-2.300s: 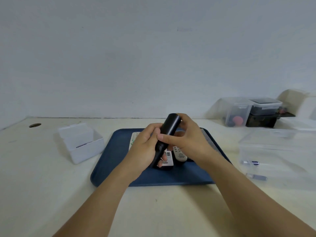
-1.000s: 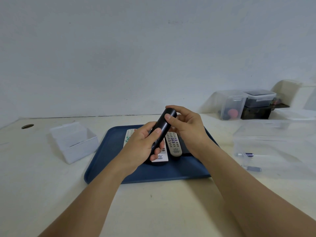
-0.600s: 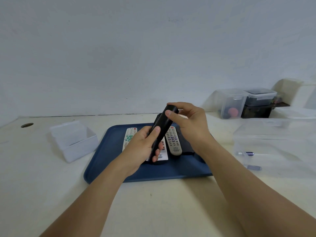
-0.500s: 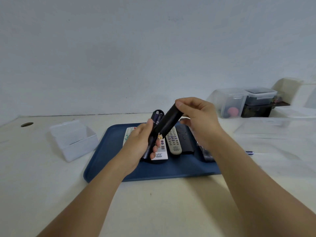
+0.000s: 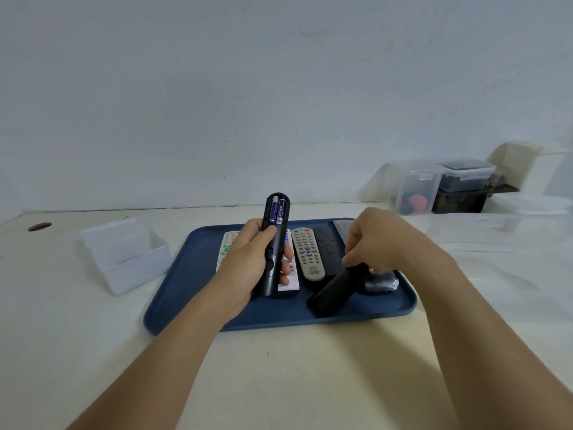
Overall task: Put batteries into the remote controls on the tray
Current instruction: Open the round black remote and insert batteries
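Left hand gripping a black remote upright above the blue tray, its open compartment showing 2 batteries. Right hand pinching the detached black cover, lower end resting on the tray. Other remotes lie on the tray, which sits on the desk.

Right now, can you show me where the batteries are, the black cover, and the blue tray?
batteries (image 5: pixel 277 210): head view, on the purple labels.
black cover (image 5: pixel 336 290): head view, middle of its long back.
blue tray (image 5: pixel 198 274): head view, bare floor at its left side.
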Available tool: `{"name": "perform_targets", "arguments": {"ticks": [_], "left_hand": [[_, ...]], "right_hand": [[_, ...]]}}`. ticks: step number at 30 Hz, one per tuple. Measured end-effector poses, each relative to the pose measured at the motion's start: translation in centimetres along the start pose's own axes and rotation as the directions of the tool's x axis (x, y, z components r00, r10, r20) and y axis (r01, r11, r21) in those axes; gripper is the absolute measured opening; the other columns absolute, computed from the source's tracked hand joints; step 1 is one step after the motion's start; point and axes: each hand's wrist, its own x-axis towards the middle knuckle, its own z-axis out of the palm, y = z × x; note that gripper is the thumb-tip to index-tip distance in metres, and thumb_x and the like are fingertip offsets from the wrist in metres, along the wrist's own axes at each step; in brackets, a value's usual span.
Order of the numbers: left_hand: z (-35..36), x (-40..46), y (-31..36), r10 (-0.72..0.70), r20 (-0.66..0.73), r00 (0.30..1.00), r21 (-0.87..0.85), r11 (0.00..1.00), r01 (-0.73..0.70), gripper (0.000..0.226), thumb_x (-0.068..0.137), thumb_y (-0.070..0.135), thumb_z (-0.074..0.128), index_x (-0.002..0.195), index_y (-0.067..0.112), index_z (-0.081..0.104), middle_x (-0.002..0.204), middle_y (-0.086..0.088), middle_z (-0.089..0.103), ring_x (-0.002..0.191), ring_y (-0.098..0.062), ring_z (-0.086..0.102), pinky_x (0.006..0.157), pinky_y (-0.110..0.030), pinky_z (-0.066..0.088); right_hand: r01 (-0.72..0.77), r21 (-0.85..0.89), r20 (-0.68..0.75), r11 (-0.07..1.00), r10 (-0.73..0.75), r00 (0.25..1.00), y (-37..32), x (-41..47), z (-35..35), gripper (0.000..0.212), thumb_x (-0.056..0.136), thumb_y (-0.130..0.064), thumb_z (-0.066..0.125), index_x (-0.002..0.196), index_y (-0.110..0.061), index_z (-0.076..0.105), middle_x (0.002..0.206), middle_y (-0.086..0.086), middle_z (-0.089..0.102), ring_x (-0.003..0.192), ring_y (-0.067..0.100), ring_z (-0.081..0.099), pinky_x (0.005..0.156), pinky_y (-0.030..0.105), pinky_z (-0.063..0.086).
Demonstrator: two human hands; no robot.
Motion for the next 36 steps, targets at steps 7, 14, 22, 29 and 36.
{"name": "perform_targets", "arguments": {"ticks": [7, 14, 22, 29, 36], "left_hand": [[0.8, -0.7, 0.2, 0.046, 0.051, 0.998, 0.036, 0.998, -0.048, 0.024, 0.107, 0.029, 0.044, 0.108, 0.013, 0.062, 0.072, -0.015, 0.064, 0.056, -0.027, 0.059, 0.051, -0.034, 0.052], [1.6, -1.4, 0.0, 0.119, 0.08, 0.99, 0.162, 0.978, -0.131, 0.023, 0.107, 0.028, 0.046, 0.106, 0.008, 0.057, 0.072, -0.012, 0.067, 0.056, -0.028, 0.065, 0.052, -0.039, 0.057], [2.6, -1.6, -0.7, 0.216, -0.011, 0.976, 0.308, 0.93, -0.203, 0.02, 0.106, 0.027, 0.047, 0.098, 0.01, 0.054, 0.063, -0.013, 0.065, 0.049, -0.034, 0.064, 0.044, -0.042, 0.055], [2.4, -1.7, -0.9, 0.287, -0.051, 0.956, 0.449, 0.862, -0.235, 0.016, 0.106, 0.02, 0.046, 0.095, 0.011, 0.054, 0.059, -0.014, 0.066, 0.044, -0.029, 0.063, 0.04, -0.029, 0.048], [1.8, -1.4, -0.8, 0.304, -0.007, 0.953, 0.52, 0.815, -0.256, 0.014, 0.104, 0.013, 0.045, 0.096, 0.014, 0.055, 0.062, -0.018, 0.066, 0.041, -0.022, 0.062, 0.039, -0.029, 0.049]], "right_hand": [[0.568, 0.4, -0.478, 0.72, -0.365, 0.799, -3.3, -0.9, 1.4, 0.023, 0.075, -0.018, 0.085, 0.083, -0.018, 0.064, 0.084, -0.009, 0.069, 0.074, 0.003, 0.066, 0.061, 0.016, 0.052], [0.602, 0.432, -0.663, 0.672, -0.217, 0.717, -4.8, -0.6, 4.1, 0.012, 0.085, -0.01, 0.074, 0.087, -0.016, 0.063, 0.081, -0.011, 0.067, 0.075, 0.007, 0.065, 0.061, 0.015, 0.05], [0.598, 0.26, -0.749, 0.758, -0.232, 0.621, -5.7, -0.2, 6.3, 0.009, 0.091, -0.008, 0.061, 0.086, -0.014, 0.062, 0.075, -0.001, 0.065, 0.07, 0.021, 0.061, 0.064, 0.042, 0.051], [0.582, 0.15, -0.761, 0.799, -0.283, 0.584, -6.5, -0.1, 6.5, 0.011, 0.093, -0.005, 0.053, 0.084, -0.007, 0.057, 0.07, 0.007, 0.059, 0.066, 0.028, 0.053, 0.061, 0.046, 0.047], [0.597, 0.203, -0.763, 0.776, -0.257, 0.593, -6.8, 0.1, 6.1, 0.009, 0.093, -0.004, 0.052, 0.089, -0.01, 0.058, 0.08, 0.002, 0.058, 0.073, 0.019, 0.052, 0.065, 0.04, 0.045]]}}
